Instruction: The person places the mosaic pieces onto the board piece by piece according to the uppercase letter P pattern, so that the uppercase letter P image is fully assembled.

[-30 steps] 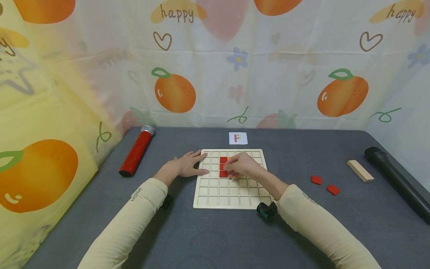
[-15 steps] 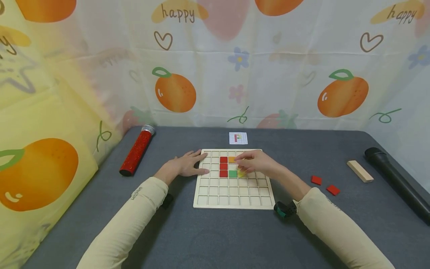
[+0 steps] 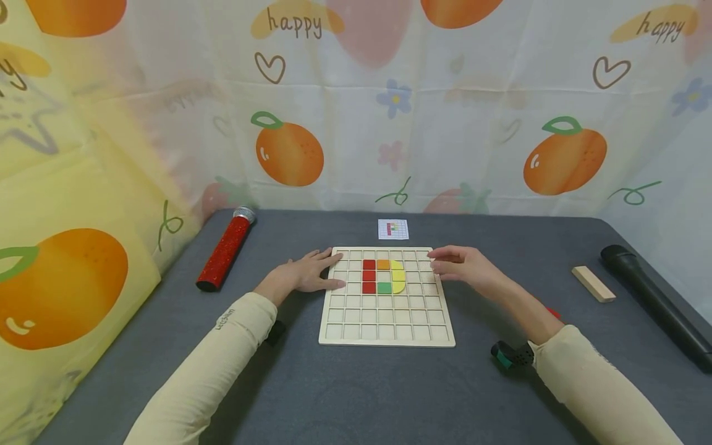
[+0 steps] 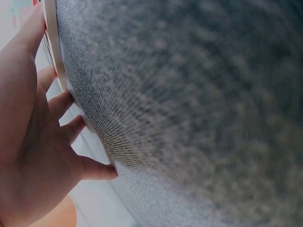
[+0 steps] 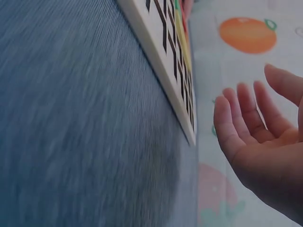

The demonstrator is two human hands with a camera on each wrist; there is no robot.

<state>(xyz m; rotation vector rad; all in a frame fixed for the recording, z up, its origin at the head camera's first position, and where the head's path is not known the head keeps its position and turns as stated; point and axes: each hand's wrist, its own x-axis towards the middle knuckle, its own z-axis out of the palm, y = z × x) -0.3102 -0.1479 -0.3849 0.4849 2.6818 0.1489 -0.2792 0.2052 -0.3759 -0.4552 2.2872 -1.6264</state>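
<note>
A cream grid board [image 3: 386,318] lies flat on the table. Set in its cells are a column of red squares [image 3: 369,276], an orange square [image 3: 383,264], a green square [image 3: 384,288] and yellow rounded pieces [image 3: 398,276]. My left hand [image 3: 307,272] rests on the board's left edge, fingers spread; the left wrist view shows its fingertips at the board's side. At the board's upper right edge hovers my right hand [image 3: 470,267]. In the right wrist view that hand [image 5: 265,127] is loosely bent and holds nothing.
Behind the board lies a small printed card [image 3: 393,229]. A red glittery microphone [image 3: 227,248] is at the left, a black microphone [image 3: 656,303] at the far right beside a wooden block [image 3: 593,284]. My right forearm mostly hides loose red squares [image 3: 553,313].
My right hand has moved right, off the coloured pieces to the board's right edge, so the yellow pieces now show in full. My left hand has stayed on the board.
</note>
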